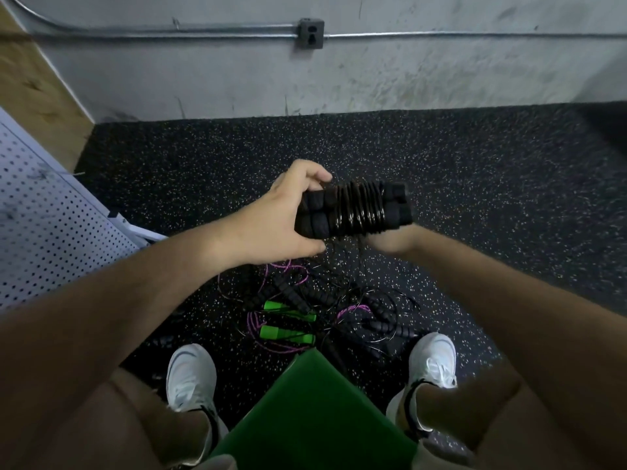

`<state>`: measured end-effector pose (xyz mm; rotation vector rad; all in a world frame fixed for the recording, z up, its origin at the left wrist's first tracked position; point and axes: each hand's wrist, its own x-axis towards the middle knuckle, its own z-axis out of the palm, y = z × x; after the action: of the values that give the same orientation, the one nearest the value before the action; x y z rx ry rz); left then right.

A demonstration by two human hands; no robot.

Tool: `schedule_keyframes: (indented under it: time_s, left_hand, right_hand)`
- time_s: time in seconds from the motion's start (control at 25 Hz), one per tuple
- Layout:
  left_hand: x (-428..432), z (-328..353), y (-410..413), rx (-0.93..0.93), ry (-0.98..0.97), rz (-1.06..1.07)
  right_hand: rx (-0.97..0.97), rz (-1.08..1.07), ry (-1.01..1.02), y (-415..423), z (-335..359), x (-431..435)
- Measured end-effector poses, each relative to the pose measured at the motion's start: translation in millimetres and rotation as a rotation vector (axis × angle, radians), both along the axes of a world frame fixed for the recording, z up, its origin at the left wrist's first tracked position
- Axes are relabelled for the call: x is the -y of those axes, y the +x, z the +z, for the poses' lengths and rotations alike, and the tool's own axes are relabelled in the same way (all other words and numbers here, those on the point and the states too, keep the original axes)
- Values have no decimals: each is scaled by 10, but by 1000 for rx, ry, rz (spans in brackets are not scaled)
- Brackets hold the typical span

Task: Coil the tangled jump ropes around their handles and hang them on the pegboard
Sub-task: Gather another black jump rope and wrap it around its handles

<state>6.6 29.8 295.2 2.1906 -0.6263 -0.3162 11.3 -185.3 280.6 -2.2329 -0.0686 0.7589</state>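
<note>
The person is sitting over a dark speckled floor [492, 184] and is holding a pair of black handles [317, 212] side by side in the air, roughly level, in front of both knees. A glossy black rope [359, 208] is lying in tight turns around the middle of the pair, leaving the ribbed grips bare at either end. The left hand [278, 215] is gripping the left end of the pair, with the thumb underneath and the fingers curling over the top. The right hand [390, 241] is sitting just below the right end, blurred and largely hidden by the bundle, so I cannot tell whether its fingers are closing on anything. Thin black strands are trailing from beneath the bundle toward a tangled pile of ropes [342, 300] on the floor between two white shoes [191, 374]. In that pile, two green handles [288, 310] are lying near each other, with purple cord [252, 322] looping around them and more black ribbed handles to the right. A white pegboard [44, 225] is standing at the left edge, well apart from the bundle. A green seat [312, 412] is showing between the legs.
</note>
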Motion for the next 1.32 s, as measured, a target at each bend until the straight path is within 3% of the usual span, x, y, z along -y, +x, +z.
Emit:
schedule_keyframes:
  time_s: [0.08,0.32,0.56,0.76,0.88,0.96,1.12,1.24,1.32]
  left_hand:
    - [-12,-24,33,13,65,23]
    - [-135,-215,275,328,348,107]
    - [-220,-350,402,383,457,93]
    - [-100,-325,317,362,484,-42]
    - [24,-252,155,338,471,-197]
    - [109,-168,20,247,347,-190]
    - [182,50,-71,125,-30,-45]
    - [146,79,3,68,-189,106]
    - [125,21,79,56,-82,217]
  right_hand:
    - [39,64,-172,-106,-224,-207]
    - [111,76,-13,-308,-291,-661]
    - [219,309,-366,-419,378,-534]
    - [706,474,-609,-277,684,-303]
    - [793,472,-488,-68,685,-108]
    - [746,408,-386,162,601,66]
    - [359,90,279,409,377,312]
    - [134,-14,237,265,142,122]
    - [120,-70,322,157,71,-175]
